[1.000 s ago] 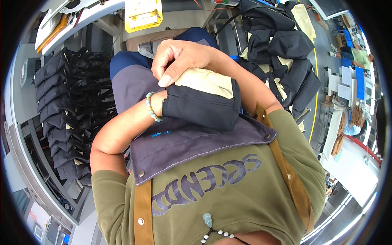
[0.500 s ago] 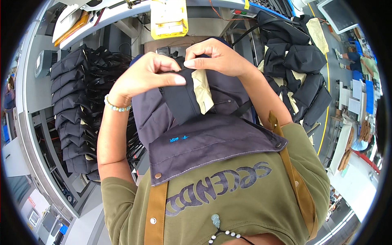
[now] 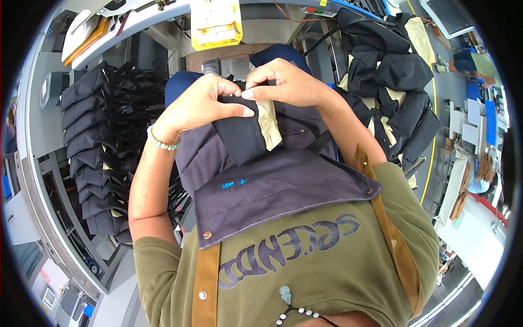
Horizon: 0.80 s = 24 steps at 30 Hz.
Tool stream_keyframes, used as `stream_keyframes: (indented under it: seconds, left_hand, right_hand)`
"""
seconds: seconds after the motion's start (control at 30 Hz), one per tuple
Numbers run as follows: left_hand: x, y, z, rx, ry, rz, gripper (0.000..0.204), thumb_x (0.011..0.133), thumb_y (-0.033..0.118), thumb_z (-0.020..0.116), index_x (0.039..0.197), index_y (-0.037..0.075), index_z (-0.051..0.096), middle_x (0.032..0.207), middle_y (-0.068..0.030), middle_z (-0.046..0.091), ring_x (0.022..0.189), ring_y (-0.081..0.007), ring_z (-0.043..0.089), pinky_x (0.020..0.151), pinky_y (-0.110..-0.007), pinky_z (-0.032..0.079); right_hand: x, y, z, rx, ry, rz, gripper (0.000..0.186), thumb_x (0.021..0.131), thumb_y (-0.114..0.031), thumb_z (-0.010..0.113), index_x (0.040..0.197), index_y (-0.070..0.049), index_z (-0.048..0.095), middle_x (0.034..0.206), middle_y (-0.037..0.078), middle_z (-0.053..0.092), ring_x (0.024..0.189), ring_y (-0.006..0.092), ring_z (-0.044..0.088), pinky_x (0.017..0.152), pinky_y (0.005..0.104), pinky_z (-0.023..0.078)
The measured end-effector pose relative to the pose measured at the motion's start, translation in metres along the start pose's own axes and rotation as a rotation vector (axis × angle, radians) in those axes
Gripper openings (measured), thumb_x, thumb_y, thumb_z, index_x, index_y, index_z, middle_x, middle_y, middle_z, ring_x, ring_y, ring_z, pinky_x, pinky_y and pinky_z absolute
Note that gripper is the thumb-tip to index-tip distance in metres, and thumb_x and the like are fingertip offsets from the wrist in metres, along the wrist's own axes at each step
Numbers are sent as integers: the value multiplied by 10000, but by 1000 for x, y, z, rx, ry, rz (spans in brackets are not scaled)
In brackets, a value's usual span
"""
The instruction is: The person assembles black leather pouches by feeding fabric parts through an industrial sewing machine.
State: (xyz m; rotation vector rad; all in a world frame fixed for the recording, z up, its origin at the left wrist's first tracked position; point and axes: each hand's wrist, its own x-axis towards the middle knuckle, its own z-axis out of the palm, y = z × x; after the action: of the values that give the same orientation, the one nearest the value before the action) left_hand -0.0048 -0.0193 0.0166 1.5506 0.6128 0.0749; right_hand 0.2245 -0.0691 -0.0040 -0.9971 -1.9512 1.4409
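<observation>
My left hand [image 3: 196,109] grips the top left edge of a black fabric pouch [image 3: 239,139], its thumb lying over the dark cloth near a small toothed or stitched edge. Opposite it, my right hand [image 3: 289,87] pinches the same top edge, thumb beside the left fingertips. A cream lining piece [image 3: 268,125] shows down the pouch's right side, below the right thumb. The pouch rests on the grey apron [image 3: 199,158] over my lap. The fingertips are partly hidden at the cloth's edge.
Stacked black fabric pieces [image 3: 90,147] stand at left, and a heap of black and cream pieces [image 3: 397,79] at right. A yellow tray [image 3: 215,24] sits on the workbench [image 3: 133,30] ahead. Co-workers [image 3: 479,182] are at far right, beyond a yellow floor line.
A second ago my left hand was inside the pouch; it has come out, and both hands now hold the top edge, the pouch turned upright. Since half a second ago they have barely moved.
</observation>
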Motion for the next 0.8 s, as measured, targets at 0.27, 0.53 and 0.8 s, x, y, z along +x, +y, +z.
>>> stream_keyframes:
  seconds: [0.27,0.53,0.8]
  left_hand:
    - [-10,-11,-32,70,78,77,204,904,165,744,867,-27,685,781,39,600,771,-38,497,731,-240,449]
    - [-20,11,-42,32,357,123,139,893,83,743,950,-7,654,879,27,660,851,-47,563,827,-243,473]
    - [-6,14,-55,-23,646,358,89,953,28,651,982,62,574,889,62,590,838,-10,521,784,-175,416]
  right_hand:
    - [-6,10,-14,187,11,136,224,959,-189,646,853,8,643,766,-28,563,781,48,496,734,250,416]
    - [6,-9,-31,317,117,107,187,951,-208,659,927,-24,674,814,-53,616,791,32,535,740,222,439]
    - [29,-29,-46,258,222,46,168,942,-184,660,948,-16,657,859,-35,633,830,42,563,786,229,460]
